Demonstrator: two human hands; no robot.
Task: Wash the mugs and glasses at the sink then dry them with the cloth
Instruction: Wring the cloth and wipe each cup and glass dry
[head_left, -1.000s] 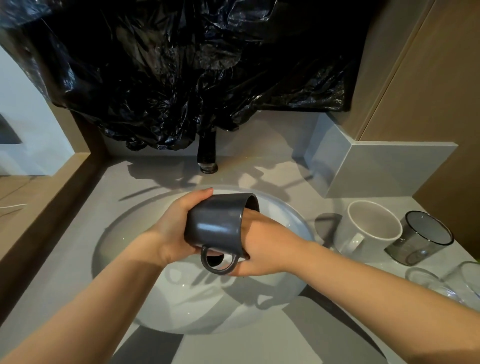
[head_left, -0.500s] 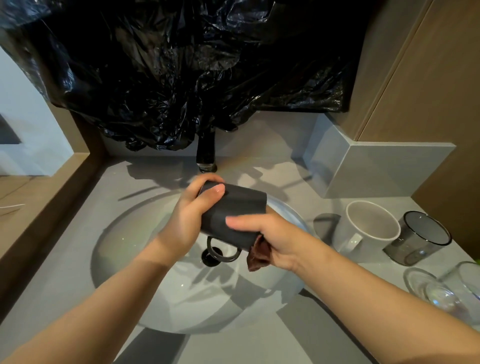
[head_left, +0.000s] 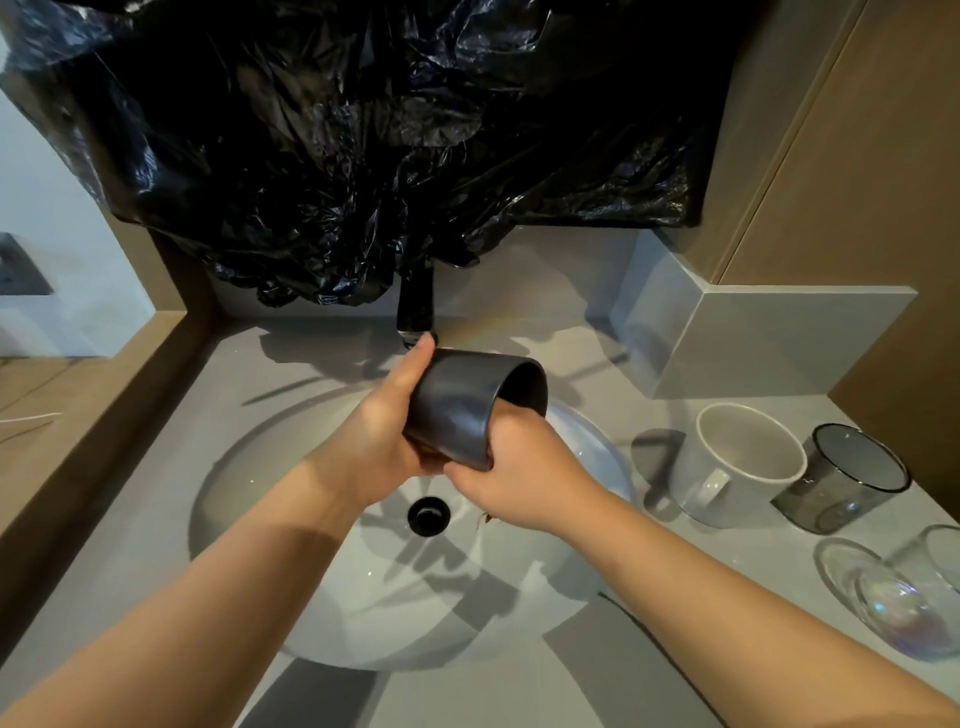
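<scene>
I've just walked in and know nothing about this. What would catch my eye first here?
Two bare arms meet over the white sink, where the left hand grips a dark mug tipped on its side and the right hand pushes its fingers into the mouth. Above, crumpled black plastic hangs behind the tap. On the counter to the right stand a white mug and a smoky glass, with a clear glass nearer.
</scene>
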